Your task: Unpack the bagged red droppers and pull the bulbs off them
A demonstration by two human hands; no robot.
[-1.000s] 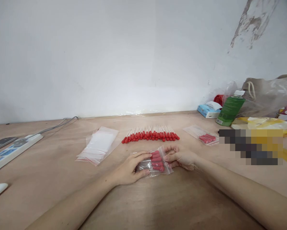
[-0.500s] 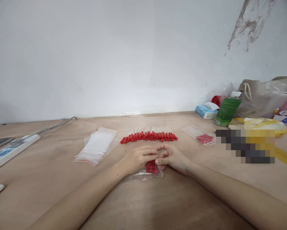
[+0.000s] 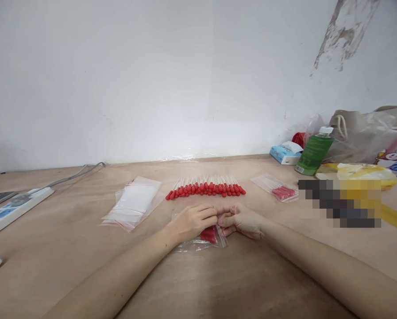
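A clear zip bag (image 3: 193, 245) with red-tipped sticks (image 3: 209, 235) inside lies flat on the table in front of me. My left hand (image 3: 194, 223) covers part of it, fingers bent together and pressing on the plastic near its right end. At that end, my right hand (image 3: 243, 221) pinches the bag's edge between thumb and fingers. The fingertips of both hands meet there and hide some of the red tips. Just beyond my hands is a spread row of red-tipped pale sticks (image 3: 206, 188), tips towards me.
Flat clear bags (image 3: 133, 201) are stacked to the left. On the right lies another filled bag (image 3: 278, 188). Farther right stand a tissue box (image 3: 284, 155), a green bottle (image 3: 314, 153) and a yellow plastic bag (image 3: 367, 175). A power strip (image 3: 19, 212) borders the left side.
My right hand's fingers have closed in from a looser curl onto the bag's right edge. My left hand has shifted slightly and covers more of the red tips.
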